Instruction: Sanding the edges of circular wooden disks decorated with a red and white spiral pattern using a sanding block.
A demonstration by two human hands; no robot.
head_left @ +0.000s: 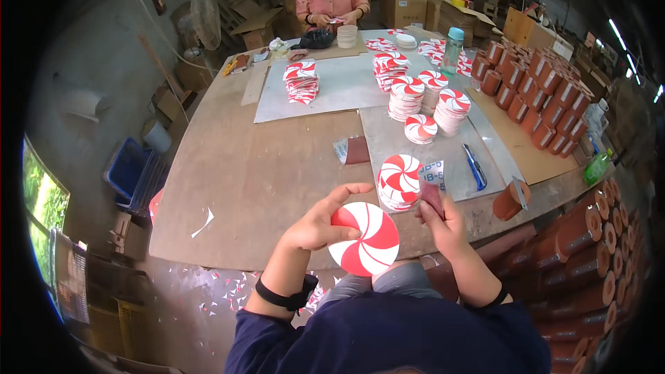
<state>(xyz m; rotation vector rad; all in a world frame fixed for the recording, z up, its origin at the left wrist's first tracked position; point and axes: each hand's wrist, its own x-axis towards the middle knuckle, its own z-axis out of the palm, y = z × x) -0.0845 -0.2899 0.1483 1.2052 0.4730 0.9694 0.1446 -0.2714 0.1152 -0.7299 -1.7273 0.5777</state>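
My left hand (316, 225) grips a round red-and-white swirl disc (374, 242) by its left edge, thumb on top, over the near edge of the table. In my right hand (443, 225) is a folded piece of sandpaper (432, 195), reddish brown with a printed pale backing, pinched between thumb and fingers. Just beyond both hands stands a short stack of swirl discs (400, 179). Another sandpaper piece (357, 150) lies flat on the wood, left of that stack. A blue utility knife (474, 167) rests on the grey sheet to the right.
More disc stacks (420, 129) stand farther back, with swirl cutouts (300, 82) piled at left. Brown cylinders (537, 90) crowd the right side and below the table edge. A teal bottle (451, 52) stands behind. Across the table (256, 180) a person (332, 0) handles a small piece.
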